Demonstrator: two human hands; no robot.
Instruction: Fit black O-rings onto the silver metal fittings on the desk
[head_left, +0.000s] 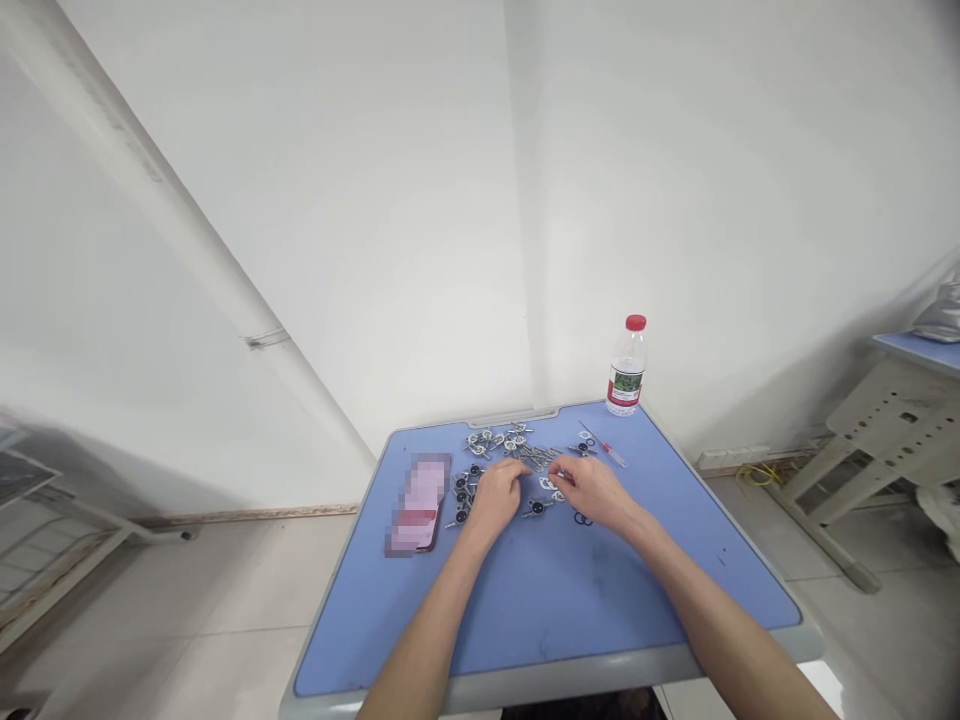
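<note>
Over the middle of a blue desk, my left hand (pixel 499 492) is closed, its fingers bent and tips together by a heap of thin metal rods (pixel 538 457). Facing it, my right hand (pixel 594 484) pinches thumb and forefinger; whatever either hand holds is too small to make out. Between and below them lie white flat pieces (pixel 546 484) and a small metal part with a black round centre (pixel 537 507). Several similar black-centred parts (pixel 461 497) stand left of my left hand. Behind it are metal parts with pale rings (pixel 480 441). Black rings (pixel 582 519) lie below my right wrist.
A phone (pixel 421 500) lies on the desk's left side. A red-capped water bottle (pixel 625 370) stands at the back right corner, near a thin screwdriver with a clear-and-red handle (pixel 611 453). Behind the blue desk (pixel 600 610) rises a white wall. Another desk (pixel 900 400) stands right.
</note>
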